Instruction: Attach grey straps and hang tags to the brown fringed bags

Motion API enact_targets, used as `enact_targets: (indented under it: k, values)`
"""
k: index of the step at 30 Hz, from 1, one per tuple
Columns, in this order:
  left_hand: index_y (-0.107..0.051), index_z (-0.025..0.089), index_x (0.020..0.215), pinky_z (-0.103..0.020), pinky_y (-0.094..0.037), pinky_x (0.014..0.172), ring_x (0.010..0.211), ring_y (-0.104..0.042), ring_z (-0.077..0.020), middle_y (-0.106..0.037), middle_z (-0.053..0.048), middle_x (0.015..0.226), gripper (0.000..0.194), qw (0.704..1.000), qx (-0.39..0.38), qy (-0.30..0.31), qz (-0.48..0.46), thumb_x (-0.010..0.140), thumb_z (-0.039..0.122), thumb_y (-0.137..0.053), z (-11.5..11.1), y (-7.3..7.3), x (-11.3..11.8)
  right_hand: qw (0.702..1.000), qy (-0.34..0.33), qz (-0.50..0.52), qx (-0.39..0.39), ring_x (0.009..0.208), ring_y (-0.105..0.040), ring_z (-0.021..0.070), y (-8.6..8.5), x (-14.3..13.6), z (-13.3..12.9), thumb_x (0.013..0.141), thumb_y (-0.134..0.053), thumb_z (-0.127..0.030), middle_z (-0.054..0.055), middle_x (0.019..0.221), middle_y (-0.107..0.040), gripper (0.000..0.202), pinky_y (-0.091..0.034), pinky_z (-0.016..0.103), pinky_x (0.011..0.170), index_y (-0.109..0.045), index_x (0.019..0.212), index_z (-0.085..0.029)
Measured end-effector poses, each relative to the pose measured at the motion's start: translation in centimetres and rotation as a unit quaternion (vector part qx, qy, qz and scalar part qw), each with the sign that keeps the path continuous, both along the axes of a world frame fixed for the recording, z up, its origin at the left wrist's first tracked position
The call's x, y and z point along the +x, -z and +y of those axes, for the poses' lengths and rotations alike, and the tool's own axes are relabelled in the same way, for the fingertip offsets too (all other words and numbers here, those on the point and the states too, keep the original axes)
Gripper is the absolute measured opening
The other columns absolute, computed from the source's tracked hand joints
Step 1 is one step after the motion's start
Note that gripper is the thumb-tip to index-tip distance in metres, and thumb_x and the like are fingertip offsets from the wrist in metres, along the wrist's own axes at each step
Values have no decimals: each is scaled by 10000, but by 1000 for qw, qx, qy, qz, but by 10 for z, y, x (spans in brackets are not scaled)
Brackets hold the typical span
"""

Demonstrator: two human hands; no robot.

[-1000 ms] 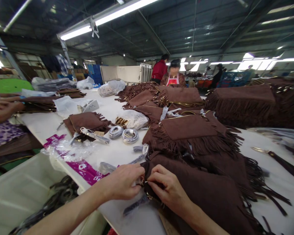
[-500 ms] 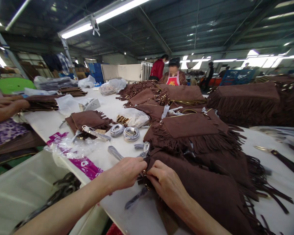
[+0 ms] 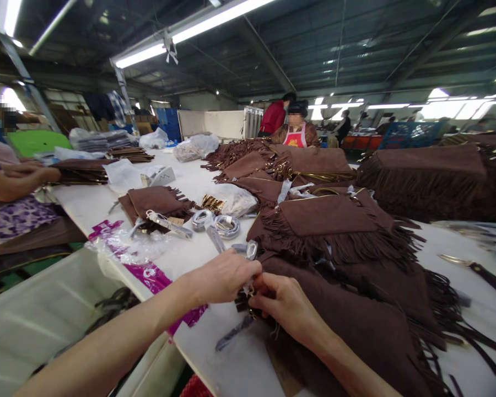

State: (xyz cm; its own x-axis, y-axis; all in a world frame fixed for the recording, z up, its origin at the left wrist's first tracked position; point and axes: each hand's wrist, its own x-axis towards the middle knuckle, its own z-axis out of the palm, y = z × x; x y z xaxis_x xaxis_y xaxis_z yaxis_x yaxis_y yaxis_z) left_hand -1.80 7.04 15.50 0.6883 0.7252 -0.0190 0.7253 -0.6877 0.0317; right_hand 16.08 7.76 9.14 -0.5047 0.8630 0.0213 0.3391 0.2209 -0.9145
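Observation:
Over the near corner of a dark brown fringed bag (image 3: pixel 347 314), my two hands meet fingertip to fingertip. My left hand (image 3: pixel 225 277) is closed, pinching a strap (image 3: pixel 215 238) in clear plastic that sticks up behind the knuckles. Thumb and fingers of my right hand (image 3: pixel 287 303) are pinched together beside it; what lies between them is hidden. A bit of whitish wrapping (image 3: pixel 248 288) shows between the hands, and small gold-coloured metal fittings (image 3: pixel 253 314) show just below. Another wrapped strap piece (image 3: pixel 233 333) lies on the white table under my left hand.
More brown fringed bags (image 3: pixel 330 215) are piled ahead and right. Coiled wrapped straps (image 3: pixel 227 226), a plastic bag of fittings (image 3: pixel 235 199) and scissors (image 3: pixel 475 266) lie on the table. A pale bin (image 3: pixel 66 309) stands at the left edge. A co-worker (image 3: pixel 16 187) handles brown pieces there.
My left hand has risen slightly, and its wrapped strap now stands up behind it. My right fingers have shifted a little, and whitish wrapping now shows between the hands. The view has shifted slightly.

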Motion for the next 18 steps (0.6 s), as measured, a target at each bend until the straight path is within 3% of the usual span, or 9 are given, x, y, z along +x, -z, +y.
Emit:
enact_targets:
  k: [7, 10, 14, 18]
  values:
    - [-553, 193, 905, -345, -368, 912, 791, -590, -194, -646, -10, 758, 184, 1000, -4, 21, -19, 798, 43, -553, 11, 5, 2, 999, -12, 29, -1, 553, -543, 145, 13, 1, 8, 751, -594, -287, -24, 635, -598, 121, -398, 239, 521, -639, 705, -184]
    - [-565, 199, 907, -306, -400, 812, 795, -590, -199, -649, -16, 769, 176, 999, -16, 3, -44, 802, 58, -558, 13, 10, 1, 999, 15, 42, 5, 563, -539, 149, 21, -3, 6, 753, -600, -300, -21, 656, -615, 111, -403, 238, 508, -633, 756, -193]
    - [-581, 208, 928, -269, -390, 672, 803, -591, -203, -656, -23, 811, 174, 996, -38, -17, -74, 810, 81, -567, 16, 19, -3, 996, 23, 78, -42, 521, -536, 144, 29, -8, 3, 730, -630, -318, -42, 610, -576, 126, -410, 236, 483, -600, 759, -199]
    - [-598, 210, 895, -280, -412, 739, 809, -583, -194, -656, -9, 803, 187, 993, -62, 4, -96, 799, 54, -560, 21, 26, -4, 996, 20, 69, -55, 460, -514, 129, 36, -10, 6, 724, -621, -360, -51, 587, -544, 171, -386, 234, 450, -560, 700, -202]
